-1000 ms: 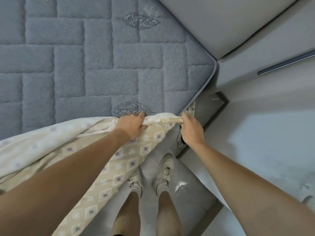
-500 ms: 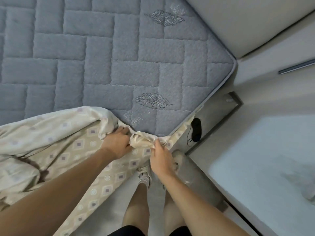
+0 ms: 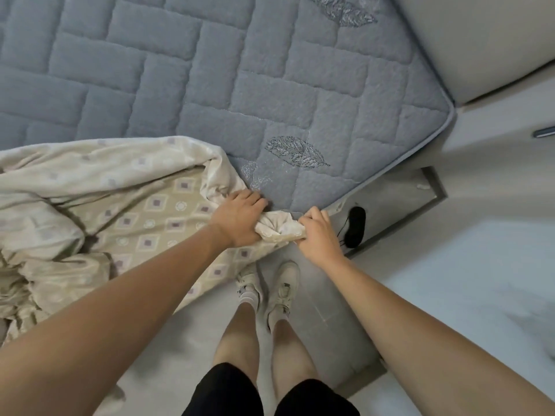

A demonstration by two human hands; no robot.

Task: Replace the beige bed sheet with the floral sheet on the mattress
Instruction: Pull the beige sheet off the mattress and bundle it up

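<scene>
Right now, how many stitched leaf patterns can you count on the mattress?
3: one leaf near the top, one leaf in the middle, one paler leaf beside the sheet. More may be hidden.

Grey quilted mattress [image 3: 210, 70] fills upper frame; crumpled beige sheet [image 3: 99, 205] on lower-left part, draping over near edge toward floor [image 3: 450, 280].
</scene>
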